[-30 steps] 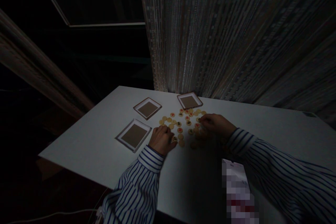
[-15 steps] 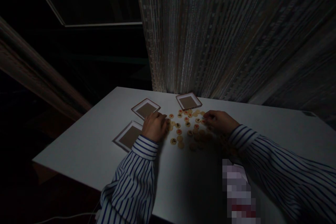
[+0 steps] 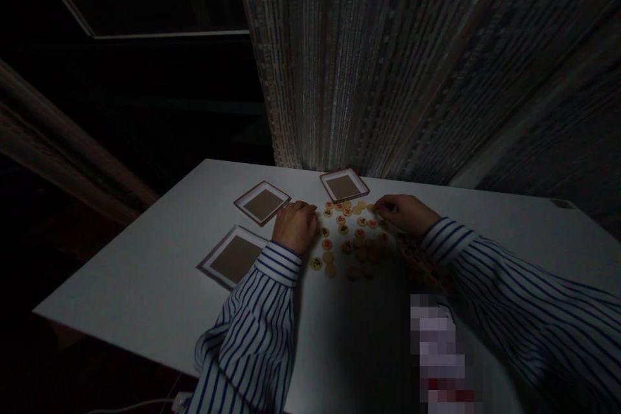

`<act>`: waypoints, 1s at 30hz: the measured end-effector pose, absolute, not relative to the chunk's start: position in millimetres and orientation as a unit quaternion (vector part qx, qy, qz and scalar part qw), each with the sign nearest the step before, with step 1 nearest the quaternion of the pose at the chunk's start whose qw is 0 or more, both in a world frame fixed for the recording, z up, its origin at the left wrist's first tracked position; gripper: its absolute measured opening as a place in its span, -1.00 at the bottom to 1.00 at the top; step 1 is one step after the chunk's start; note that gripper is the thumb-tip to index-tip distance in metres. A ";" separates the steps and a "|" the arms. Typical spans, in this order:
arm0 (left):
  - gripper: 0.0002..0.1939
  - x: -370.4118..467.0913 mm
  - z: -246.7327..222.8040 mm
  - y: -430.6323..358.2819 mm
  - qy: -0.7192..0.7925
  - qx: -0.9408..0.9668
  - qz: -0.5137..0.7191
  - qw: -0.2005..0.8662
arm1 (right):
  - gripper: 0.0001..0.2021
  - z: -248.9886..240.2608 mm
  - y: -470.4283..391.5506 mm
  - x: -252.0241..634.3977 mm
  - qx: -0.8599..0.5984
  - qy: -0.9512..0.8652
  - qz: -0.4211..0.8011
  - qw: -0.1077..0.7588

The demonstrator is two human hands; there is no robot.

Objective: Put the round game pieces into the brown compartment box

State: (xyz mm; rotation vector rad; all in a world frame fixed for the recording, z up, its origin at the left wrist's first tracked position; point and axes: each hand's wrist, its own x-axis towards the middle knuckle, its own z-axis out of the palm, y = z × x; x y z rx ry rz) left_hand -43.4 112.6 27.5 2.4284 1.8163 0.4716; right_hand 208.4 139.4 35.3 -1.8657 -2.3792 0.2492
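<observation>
Round wooden Chinese chess pieces [image 3: 359, 233] with red or black characters lie spread across the white table [image 3: 145, 272]; several show a plain side. At the left edge of the spread, my left hand [image 3: 297, 226] rests low with curled fingers. Its back hides the fingertips and whatever is under them. My right hand [image 3: 407, 213] is at the far right of the spread, thumb and fingers pinched together beside a plain piece [image 3: 370, 207]. Whether a piece sits in that pinch cannot be made out. More pieces lie in shadow by my right forearm.
Three shallow open boxes stand around the pieces: a near-left box [image 3: 236, 259], a far-left box [image 3: 263, 202] and a back box [image 3: 345, 185]. A string curtain [image 3: 330, 77] hangs behind the table. A blurred pale object [image 3: 439, 349] lies at the front.
My left hand has slid right, over the pieces at the left edge, which are now covered. The right hand stays about where it was. The view has shifted slightly.
</observation>
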 end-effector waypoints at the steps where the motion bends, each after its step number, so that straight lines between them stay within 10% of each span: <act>1: -0.69 -39.6 27.9 114.7 0.586 0.795 0.151 0.038 | -0.73 33.1 140.6 208.9 -0.613 -0.785 0.079 0.043; 30: -0.73 2.2 36.9 145.7 0.534 0.834 0.125 0.058 | -0.79 8.6 181.6 207.6 -0.637 -0.768 0.067 -0.007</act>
